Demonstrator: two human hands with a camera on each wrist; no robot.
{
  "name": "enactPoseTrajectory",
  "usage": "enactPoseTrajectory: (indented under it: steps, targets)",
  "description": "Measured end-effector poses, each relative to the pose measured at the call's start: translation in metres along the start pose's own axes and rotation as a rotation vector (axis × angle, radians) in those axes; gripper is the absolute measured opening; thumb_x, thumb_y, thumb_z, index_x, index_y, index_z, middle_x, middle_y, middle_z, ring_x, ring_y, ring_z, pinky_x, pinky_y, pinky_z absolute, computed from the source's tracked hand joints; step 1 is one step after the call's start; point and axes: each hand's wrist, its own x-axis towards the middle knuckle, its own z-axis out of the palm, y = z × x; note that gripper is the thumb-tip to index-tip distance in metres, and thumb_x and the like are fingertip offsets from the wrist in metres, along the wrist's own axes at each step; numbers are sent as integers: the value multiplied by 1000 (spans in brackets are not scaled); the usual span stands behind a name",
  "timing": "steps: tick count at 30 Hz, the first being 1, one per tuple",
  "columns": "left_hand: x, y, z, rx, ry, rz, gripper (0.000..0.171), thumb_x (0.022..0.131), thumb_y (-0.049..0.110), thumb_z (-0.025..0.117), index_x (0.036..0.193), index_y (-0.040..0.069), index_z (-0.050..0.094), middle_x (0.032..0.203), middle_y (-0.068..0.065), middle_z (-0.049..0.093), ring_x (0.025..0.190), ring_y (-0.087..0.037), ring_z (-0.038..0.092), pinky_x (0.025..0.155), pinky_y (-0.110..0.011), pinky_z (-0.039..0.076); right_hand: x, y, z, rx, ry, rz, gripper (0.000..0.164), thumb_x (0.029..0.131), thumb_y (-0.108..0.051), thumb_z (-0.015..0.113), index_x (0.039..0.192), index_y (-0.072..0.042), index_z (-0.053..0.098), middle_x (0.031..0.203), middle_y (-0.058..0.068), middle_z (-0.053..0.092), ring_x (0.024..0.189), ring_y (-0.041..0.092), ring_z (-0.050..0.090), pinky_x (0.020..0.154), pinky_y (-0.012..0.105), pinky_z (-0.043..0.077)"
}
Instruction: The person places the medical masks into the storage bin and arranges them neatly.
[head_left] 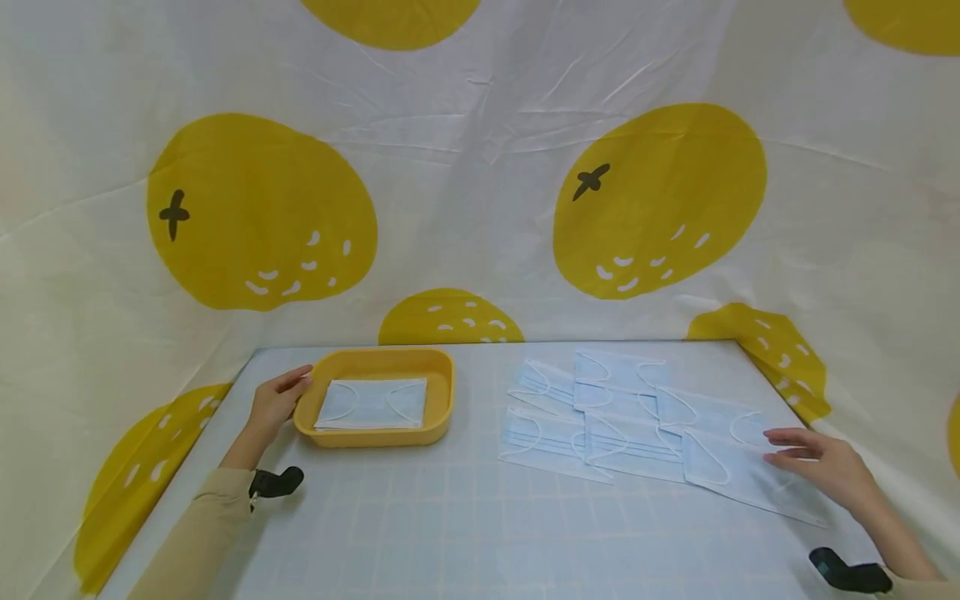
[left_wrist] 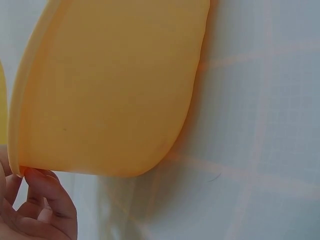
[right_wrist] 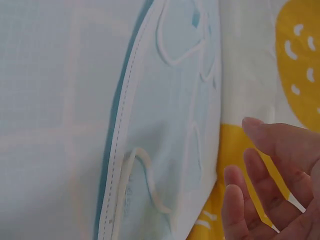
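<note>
My left hand (head_left: 273,408) pinches the left rim of a yellow plastic tray (head_left: 384,439). Inside the tray lies a stack of light blue face masks (head_left: 372,403), ear loops on top. The left wrist view shows curled fingers (left_wrist: 52,197) at the tray's rim, beside its outer wall (left_wrist: 110,90). Over on the right, several face masks (head_left: 630,442) overlap one another flat on the table. With fingers spread and nothing between them, my right hand (head_left: 828,471) hovers at the rightmost mask (head_left: 738,467); its printed surface and white loop show in the right wrist view.
A pale blue gridded cloth (head_left: 450,525) covers the table. Behind and around it hangs a white curtain (head_left: 465,208) printed with large yellow fruit, close beside both arms. Each wrist wears a black camera mount (head_left: 276,482).
</note>
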Motion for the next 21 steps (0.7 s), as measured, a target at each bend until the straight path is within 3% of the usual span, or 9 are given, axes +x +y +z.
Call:
enactPoseTrajectory:
  steps: [6,15,19,21]
  targets:
    - [1,-2,-1,1,5,10,54,99,37,50,144,9,44,134,-16,49,80,3,50,67,-14,51,1,18,-4,-23,29,1,57,89,-36,68,124,7,57,104,22,70,70,-20,45,60,16,47]
    - [-1,-6,-3,1,10,-18,51,100,34,50,144,10,44,133,-15,50,79,2,50,66,-14,51,7,41,-5,-46,67,56,65,85,-41,71,122,10,57,106,27,68,66,-18,46,62,34,56]
    - [0,-3,-1,-14,-1,-2,52,99,35,50,144,10,44,135,-17,49,80,3,50,67,-14,51,8,52,-6,-48,64,99,69,84,-43,72,120,12,56,102,29,67,72,10,63,61,40,55]
    - [0,-2,-1,-15,-1,6,52,99,36,50,144,10,44,138,-18,48,81,5,50,67,-13,51,10,56,-5,-52,57,122,70,84,-45,71,121,12,55,102,30,67,79,26,64,62,43,53]
